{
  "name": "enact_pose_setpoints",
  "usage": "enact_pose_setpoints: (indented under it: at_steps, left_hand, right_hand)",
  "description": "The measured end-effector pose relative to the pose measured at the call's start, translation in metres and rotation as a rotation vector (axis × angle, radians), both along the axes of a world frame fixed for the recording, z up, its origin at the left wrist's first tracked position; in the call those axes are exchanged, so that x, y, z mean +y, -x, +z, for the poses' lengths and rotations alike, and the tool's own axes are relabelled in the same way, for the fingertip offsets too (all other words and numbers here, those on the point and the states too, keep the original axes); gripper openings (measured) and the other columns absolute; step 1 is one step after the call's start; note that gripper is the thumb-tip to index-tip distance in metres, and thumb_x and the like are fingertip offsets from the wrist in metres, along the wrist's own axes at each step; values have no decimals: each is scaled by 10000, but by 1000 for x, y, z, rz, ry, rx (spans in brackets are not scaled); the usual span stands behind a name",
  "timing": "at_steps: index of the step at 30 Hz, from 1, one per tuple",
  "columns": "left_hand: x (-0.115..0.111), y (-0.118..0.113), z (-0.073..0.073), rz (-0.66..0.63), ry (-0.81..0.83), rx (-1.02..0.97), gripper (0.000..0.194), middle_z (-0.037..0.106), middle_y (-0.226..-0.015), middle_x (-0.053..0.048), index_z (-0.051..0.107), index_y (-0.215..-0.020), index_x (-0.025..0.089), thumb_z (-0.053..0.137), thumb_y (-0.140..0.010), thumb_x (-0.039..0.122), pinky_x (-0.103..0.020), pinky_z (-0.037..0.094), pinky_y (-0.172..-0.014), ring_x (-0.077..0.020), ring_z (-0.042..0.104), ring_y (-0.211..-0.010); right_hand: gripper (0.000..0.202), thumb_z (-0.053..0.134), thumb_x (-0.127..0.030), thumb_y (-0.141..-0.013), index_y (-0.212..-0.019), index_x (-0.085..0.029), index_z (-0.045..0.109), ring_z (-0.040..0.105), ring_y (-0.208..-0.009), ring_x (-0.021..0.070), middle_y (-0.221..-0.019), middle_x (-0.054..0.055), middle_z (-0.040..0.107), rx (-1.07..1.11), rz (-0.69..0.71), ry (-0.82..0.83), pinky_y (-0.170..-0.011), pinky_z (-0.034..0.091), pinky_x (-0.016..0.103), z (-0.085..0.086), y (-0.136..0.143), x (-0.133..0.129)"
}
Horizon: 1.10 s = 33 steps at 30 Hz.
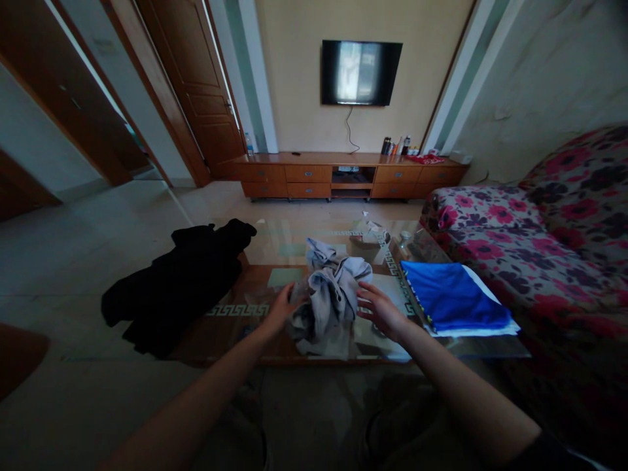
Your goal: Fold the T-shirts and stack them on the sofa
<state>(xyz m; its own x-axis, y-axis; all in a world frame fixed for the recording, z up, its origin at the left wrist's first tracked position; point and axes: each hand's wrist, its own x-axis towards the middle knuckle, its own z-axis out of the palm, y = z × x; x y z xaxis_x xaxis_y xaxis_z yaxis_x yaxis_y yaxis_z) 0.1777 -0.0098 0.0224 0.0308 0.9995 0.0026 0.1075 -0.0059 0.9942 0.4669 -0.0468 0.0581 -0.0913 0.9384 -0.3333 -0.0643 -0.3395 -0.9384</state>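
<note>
A crumpled grey garment (336, 288) lies bunched on the glass-topped coffee table (255, 261) in front of me; its exact kind does not show. My left hand (282, 311) is at its left side, fingers stretched toward the cloth, with the tips partly lost against it. On the opposite side, my right hand (383, 313) has its fingers apart, and the tips reach the garment's edge. To the left, a heap of black clothing (181, 281) hangs over the table's edge. A folded blue garment (456, 297) lies flat on the right, on top of something white.
Toward the table's far side are a clear plastic bag (370, 230) and a small glass (405, 239). A floral sofa (495, 235) stands close on the right. Beyond the table is a low wooden TV cabinet (309, 175) under a wall television (362, 72).
</note>
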Motion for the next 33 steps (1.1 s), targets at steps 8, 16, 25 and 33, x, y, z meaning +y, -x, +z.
enact_pose_setpoints:
  at_steps: [8,16,25,33]
  left_hand:
    - [-32,-11,27,-214,-436,428,723,529,-1439,-137,463,-1496,265,703,-815,256,-504,353,-1144,-309,485,-1349]
    - [-54,-29,33,-412,-473,480,605,608,-1385,-116,468,-1462,261,656,-888,300,-494,415,-1101,-307,560,-1283]
    - [-69,-36,46,-652,-457,381,561,572,-1444,-92,405,-1519,293,434,-976,156,-435,441,-1116,-228,555,-1315]
    - [-60,-38,38,-326,-483,257,494,650,-1164,-93,418,-1395,250,539,-925,158,-389,545,-931,-206,658,-1029]
  right_hand:
    - [781,804,-539,-674,-1280,-198,449,559,-993,216,-1173,84,557,-507,-22,-425,-891,505,374,-32,25,-9]
    - [291,539,-503,-922,-822,-230,515,546,-753,174,-744,-9,548,-416,208,-405,-723,480,297,-12,38,-20]
    - [763,776,-419,-793,-1441,-222,425,522,-1283,255,-1359,83,590,-252,246,-506,-1121,405,410,6,39,-37]
    - [414,581,-176,-789,-1192,-188,676,629,-1033,213,-1113,38,710,-155,289,-590,-960,493,343,17,39,-26]
